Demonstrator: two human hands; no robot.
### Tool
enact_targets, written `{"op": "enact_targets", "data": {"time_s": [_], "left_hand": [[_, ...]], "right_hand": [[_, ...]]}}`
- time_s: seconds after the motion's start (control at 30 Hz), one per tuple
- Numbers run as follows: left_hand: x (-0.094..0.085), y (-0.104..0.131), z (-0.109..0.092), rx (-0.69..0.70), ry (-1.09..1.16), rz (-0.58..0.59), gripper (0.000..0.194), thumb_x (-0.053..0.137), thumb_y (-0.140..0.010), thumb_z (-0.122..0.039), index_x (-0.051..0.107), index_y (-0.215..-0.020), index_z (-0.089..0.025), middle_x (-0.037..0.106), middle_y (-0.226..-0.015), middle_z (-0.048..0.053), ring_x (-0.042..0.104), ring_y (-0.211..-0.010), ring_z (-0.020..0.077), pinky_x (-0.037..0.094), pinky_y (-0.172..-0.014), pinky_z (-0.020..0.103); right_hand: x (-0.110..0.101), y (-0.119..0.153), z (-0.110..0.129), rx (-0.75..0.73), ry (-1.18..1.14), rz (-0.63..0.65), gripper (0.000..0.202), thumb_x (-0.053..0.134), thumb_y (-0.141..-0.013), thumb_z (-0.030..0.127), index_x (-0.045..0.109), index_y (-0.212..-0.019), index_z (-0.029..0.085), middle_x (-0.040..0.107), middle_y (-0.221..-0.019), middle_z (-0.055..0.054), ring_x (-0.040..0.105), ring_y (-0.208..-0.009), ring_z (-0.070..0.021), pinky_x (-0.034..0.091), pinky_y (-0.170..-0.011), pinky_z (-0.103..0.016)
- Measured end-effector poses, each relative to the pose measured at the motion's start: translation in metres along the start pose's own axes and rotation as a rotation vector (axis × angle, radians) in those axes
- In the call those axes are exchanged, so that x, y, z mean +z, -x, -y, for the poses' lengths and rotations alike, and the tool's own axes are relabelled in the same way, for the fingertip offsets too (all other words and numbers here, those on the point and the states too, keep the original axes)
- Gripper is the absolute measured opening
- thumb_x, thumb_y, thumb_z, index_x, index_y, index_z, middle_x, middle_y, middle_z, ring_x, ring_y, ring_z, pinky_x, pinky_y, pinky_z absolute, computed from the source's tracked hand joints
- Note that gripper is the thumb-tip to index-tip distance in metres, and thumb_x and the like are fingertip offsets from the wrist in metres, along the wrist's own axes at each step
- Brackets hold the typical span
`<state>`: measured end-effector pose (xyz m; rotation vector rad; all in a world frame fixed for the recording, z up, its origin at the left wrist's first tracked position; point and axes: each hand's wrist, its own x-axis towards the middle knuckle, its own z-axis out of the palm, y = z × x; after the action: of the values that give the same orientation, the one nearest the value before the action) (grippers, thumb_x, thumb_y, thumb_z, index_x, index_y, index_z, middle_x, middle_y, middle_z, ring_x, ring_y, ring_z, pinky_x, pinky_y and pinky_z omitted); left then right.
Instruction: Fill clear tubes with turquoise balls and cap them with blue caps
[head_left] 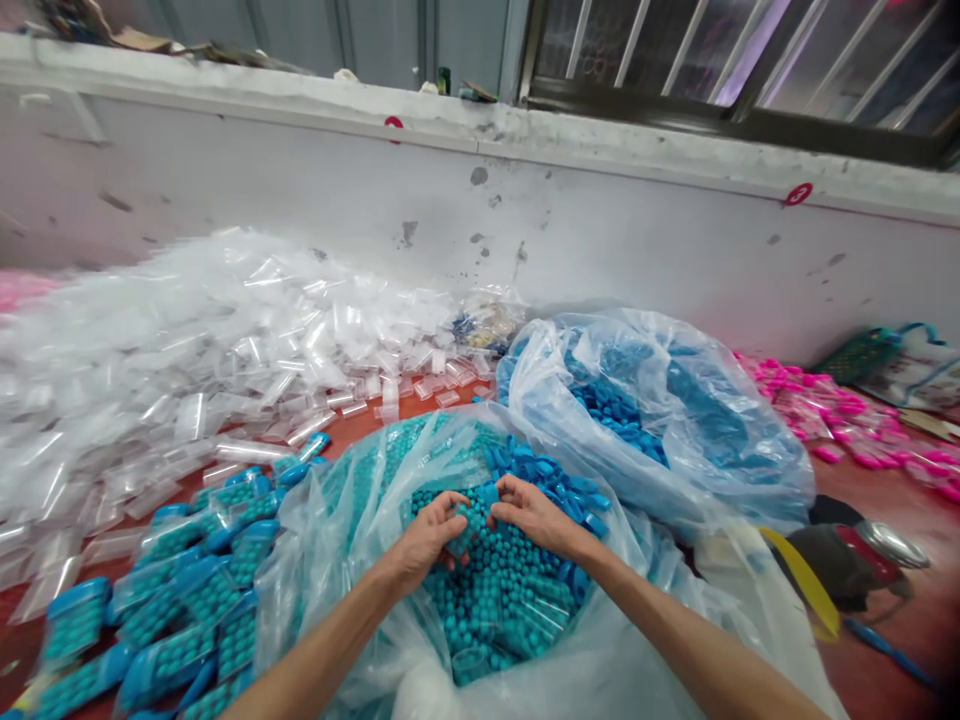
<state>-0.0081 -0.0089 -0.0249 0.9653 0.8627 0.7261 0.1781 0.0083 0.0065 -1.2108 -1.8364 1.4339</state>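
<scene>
My left hand (433, 535) is closed round a small clear plastic container (457, 540) with teal beads in it. Close beside it, the fingers of my right hand (529, 512) are pinched on a blue cap (487, 495), whose edges are partly hidden. Both hands are above an open clear plastic bag (337, 520). Inside the bag lies a heap of teal round beads (487, 590), with blue caps (551, 480) piled at its far right side. A few clear containers (544, 610) rest half buried among the beads.
Filled, blue-capped containers (180, 600) lie at the left. Behind them spreads a large heap of clear containers (247, 330). A second plastic bag (697, 400) holds more blue caps. Pink pieces (832, 405) and a dark red-and-silver device (862, 560) are at the right.
</scene>
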Motion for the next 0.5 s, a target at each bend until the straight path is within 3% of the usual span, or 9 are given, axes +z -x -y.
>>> {"op": "enact_targets", "data": {"time_s": [0.07,0.2,0.37,0.5], "left_hand": [[0.001,0.000,0.001,0.022,-0.014,0.016,0.043,0.059,-0.070,-0.046,0.040,-0.098,-0.020,0.057,-0.072,-0.003,0.056,-0.047,0.0089,0.035,-0.035,0.015],[0.004,0.001,0.000,0.062,-0.091,0.012,0.049,0.058,-0.068,-0.049,0.039,-0.101,-0.018,0.059,-0.080,0.001,0.054,-0.045,0.0084,0.034,-0.034,0.016],[0.010,0.003,-0.003,0.076,-0.139,-0.043,0.059,0.057,-0.068,-0.047,0.035,-0.114,-0.016,0.058,-0.076,0.001,0.053,-0.042,0.0094,0.034,-0.033,0.018],[0.016,0.006,0.000,0.077,-0.152,-0.167,0.058,0.053,-0.070,-0.044,0.035,-0.117,-0.015,0.051,-0.060,-0.005,0.049,-0.037,0.0087,0.032,-0.032,0.017]], "right_hand": [[0.004,0.000,0.002,0.003,-0.120,0.063,0.011,0.043,-0.080,0.022,0.048,-0.088,0.017,0.053,-0.062,0.004,0.051,-0.059,-0.0121,0.040,-0.061,-0.025],[0.010,0.001,0.004,-0.053,-0.059,0.087,0.017,0.041,-0.080,0.021,0.056,-0.085,0.017,0.054,-0.068,0.002,0.053,-0.062,-0.0119,0.042,-0.063,-0.025],[0.019,0.003,0.006,0.081,-0.020,-0.055,0.015,0.044,-0.078,0.022,0.058,-0.079,0.016,0.053,-0.059,0.002,0.052,-0.051,-0.0123,0.039,-0.047,-0.022],[0.026,0.010,0.011,-0.079,0.239,-0.150,0.023,0.040,-0.084,0.021,0.058,-0.071,0.016,0.053,-0.058,0.001,0.051,-0.054,-0.0114,0.038,-0.055,-0.022]]}}
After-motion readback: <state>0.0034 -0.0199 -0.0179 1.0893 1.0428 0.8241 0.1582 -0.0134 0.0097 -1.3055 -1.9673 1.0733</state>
